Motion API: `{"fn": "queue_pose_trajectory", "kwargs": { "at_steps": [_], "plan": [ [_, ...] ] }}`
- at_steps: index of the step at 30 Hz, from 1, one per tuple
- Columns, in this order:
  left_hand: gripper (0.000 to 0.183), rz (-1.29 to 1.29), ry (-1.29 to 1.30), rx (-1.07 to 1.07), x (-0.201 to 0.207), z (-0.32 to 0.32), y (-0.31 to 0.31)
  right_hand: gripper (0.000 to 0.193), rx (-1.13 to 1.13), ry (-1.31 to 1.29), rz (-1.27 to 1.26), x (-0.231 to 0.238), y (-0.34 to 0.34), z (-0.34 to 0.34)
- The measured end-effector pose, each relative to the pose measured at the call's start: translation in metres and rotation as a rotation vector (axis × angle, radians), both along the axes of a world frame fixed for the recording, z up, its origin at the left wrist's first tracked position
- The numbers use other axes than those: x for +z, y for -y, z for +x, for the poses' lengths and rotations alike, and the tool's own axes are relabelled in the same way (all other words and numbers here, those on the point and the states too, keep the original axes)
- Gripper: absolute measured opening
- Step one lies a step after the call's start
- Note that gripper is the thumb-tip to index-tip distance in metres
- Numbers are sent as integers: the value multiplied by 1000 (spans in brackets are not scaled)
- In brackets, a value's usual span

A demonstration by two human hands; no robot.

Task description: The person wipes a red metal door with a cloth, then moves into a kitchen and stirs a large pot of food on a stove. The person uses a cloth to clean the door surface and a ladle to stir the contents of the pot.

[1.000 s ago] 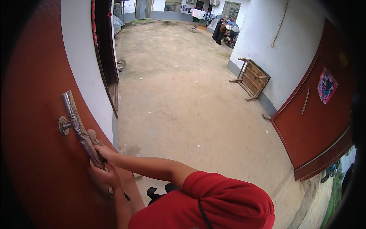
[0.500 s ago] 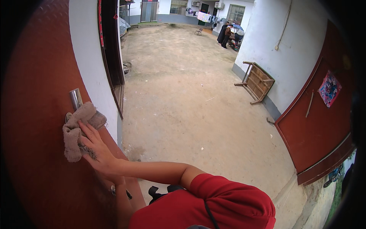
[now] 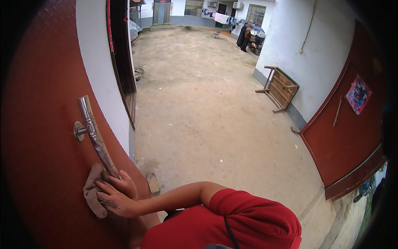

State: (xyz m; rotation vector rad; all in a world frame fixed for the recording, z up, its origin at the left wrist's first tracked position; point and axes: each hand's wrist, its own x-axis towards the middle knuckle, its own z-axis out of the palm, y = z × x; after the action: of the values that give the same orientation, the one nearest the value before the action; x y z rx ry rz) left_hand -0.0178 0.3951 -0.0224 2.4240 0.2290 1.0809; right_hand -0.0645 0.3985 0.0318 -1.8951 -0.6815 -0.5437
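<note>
Leftmost, I record a red door [image 3: 45, 124] carrying a tubular metal handle [image 3: 96, 139], tilted, its upper end bare and its lower end reaching the hands. A grey-brown cloth [image 3: 92, 194] lies bunched at that lower end, against the door side, directly left of the right hand [image 3: 118, 203] and in contact with its fingers. I find the right hand partly closed over the cloth, fingers bent and slightly spread, pressing it. Just behind and above is the left hand [image 3: 128, 186], at the lower end of the handle; its fingers are partly hidden, so I cannot tell how tightly they close or what they grip. Further right I note a brick-like block [image 3: 153, 183] on the ground, a red sleeve [image 3: 253, 207] in the foreground, two people [image 3: 246, 39] in the distance, a wooden table [image 3: 283, 89] tipped on its side near the white wall [image 3: 321, 54], and a second red door [image 3: 342, 137] with a colourful sheet [image 3: 359, 96].
</note>
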Motion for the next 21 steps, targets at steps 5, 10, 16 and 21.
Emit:
{"fn": "queue_pose_trajectory", "kwargs": {
  "at_steps": [5,10,16,21],
  "plan": [
    [62,229,70,267,-17,13,22,59,-67,52,87,71,21,30],
    [58,-37,286,-74,-77,43,-5,62,-66,60,198,119,11,53],
    [63,37,13,-5,9,3,19,53,-91,23,67,50,12,25],
    [60,34,64,44,9,2,4,48,33,-53,192,-4,-14,-8]
  ]
}}
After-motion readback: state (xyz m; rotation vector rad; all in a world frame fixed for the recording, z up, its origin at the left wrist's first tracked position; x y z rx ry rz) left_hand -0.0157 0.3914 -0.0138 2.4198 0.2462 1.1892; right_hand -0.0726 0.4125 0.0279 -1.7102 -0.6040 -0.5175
